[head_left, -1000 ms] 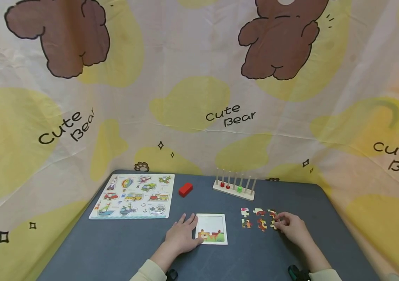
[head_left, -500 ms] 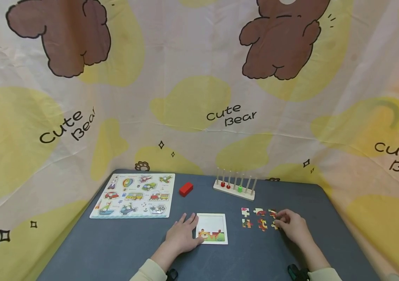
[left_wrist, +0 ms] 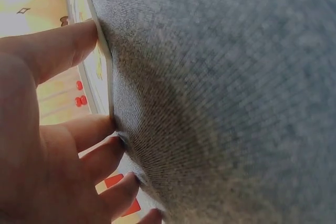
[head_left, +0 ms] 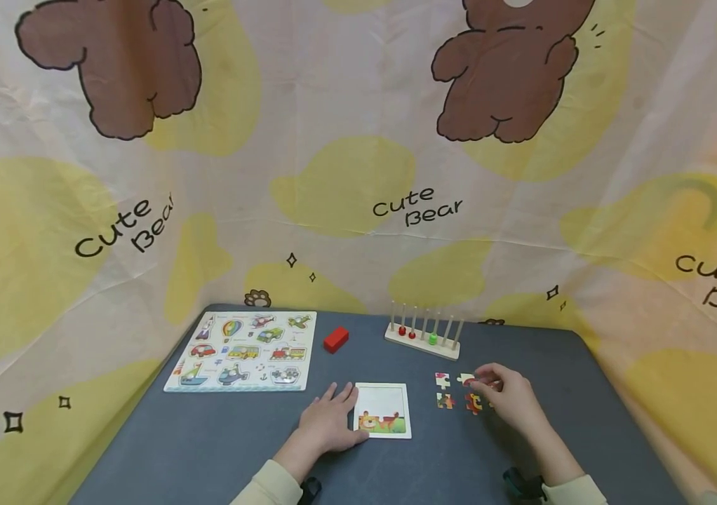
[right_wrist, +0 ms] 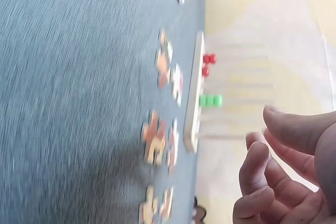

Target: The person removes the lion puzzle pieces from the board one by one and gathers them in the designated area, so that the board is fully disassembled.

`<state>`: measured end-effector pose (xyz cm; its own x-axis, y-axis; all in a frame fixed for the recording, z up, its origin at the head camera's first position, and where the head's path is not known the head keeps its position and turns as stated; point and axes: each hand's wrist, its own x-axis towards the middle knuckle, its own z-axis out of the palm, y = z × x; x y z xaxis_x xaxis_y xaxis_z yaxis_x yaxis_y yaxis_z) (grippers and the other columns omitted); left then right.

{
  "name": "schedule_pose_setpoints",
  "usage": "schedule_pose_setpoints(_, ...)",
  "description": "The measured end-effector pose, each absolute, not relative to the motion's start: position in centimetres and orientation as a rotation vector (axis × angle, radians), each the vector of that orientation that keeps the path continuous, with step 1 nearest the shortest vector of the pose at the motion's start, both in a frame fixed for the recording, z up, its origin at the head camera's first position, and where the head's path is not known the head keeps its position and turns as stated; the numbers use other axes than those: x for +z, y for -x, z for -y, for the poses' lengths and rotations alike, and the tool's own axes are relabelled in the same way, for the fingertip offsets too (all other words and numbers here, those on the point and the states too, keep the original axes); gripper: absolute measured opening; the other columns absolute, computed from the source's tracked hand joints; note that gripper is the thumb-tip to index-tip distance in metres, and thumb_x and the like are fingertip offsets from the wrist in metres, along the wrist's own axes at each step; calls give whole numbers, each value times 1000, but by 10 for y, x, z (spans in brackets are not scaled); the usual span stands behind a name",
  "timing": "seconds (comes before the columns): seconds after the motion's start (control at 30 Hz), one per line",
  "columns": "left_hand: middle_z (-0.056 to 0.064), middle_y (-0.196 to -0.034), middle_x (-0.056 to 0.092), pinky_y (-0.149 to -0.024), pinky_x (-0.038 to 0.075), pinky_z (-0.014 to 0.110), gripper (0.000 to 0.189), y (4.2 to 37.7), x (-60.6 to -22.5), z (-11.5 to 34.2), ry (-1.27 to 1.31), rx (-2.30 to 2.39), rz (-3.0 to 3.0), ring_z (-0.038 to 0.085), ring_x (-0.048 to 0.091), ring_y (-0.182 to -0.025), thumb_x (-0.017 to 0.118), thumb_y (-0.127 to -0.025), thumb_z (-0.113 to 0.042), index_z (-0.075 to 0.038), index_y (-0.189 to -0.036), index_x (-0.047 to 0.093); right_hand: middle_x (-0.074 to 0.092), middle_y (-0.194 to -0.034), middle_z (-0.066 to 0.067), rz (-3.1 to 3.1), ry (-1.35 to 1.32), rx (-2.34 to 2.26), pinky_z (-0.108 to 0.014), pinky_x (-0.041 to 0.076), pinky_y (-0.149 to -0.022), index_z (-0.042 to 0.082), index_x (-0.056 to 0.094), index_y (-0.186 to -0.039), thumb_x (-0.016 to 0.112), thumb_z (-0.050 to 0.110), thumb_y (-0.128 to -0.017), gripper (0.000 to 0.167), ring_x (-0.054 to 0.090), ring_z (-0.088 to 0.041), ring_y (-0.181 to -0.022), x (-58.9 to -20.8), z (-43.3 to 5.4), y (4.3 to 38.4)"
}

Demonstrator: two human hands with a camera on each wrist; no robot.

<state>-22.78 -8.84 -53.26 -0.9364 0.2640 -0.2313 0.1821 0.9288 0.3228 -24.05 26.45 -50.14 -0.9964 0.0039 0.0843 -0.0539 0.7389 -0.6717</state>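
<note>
My left hand [head_left: 327,421] lies with fingers spread at the left side of a small white puzzle tray [head_left: 407,421]. In the left wrist view its thumb [left_wrist: 73,45] and index fingertip touch the tray's edge [left_wrist: 109,85]. Assembled animal-picture pieces [head_left: 380,422] fill the tray's lower part; its upper part is bare white. Several loose jigsaw pieces lie in two rows to the right, including a bear-faced piece [head_left: 473,403]. My right hand [head_left: 513,396] hovers over the right end of these rows, partly covering them. In the right wrist view its fingers [right_wrist: 254,163] are loosely bent, with nothing between them and the thumb.
A picture board of vehicles [head_left: 241,351] lies at the back left. Beside it is a red block [head_left: 336,339]. A wooden peg stand [head_left: 421,341] with red and green beads stands at the back. A printed cloth [head_left: 346,175] hangs behind the table.
My right hand has moved left and slightly away from me, from the rightmost loose pieces towards the middle ones. The left hand stays on the tray.
</note>
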Motion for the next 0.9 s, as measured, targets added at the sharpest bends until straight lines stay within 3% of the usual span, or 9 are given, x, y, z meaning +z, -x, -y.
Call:
schedule_pose_setpoints(0.27,3,-161,41,-118,30,61,90,228,-526,87,-311,439,-2785,34,29,-152,76,-80,-56,-15,-154,44,68,-88,-1,2850,-64,1220,-28,50,-57,7,71,-113,75,16,-92,23,60,-15,-71,-501,-237,242)
schedule_pose_setpoints(0.9,4,-160,42,-116,30,65,91,228,-529,88,-298,480,-2798,35,29,-152,80,-78,-54,-15,-153,46,67,-84,4,2792,-264,1354,-24,48,-58,10,74,-103,79,15,-88,17,56,-13,-69,-510,-162,233)
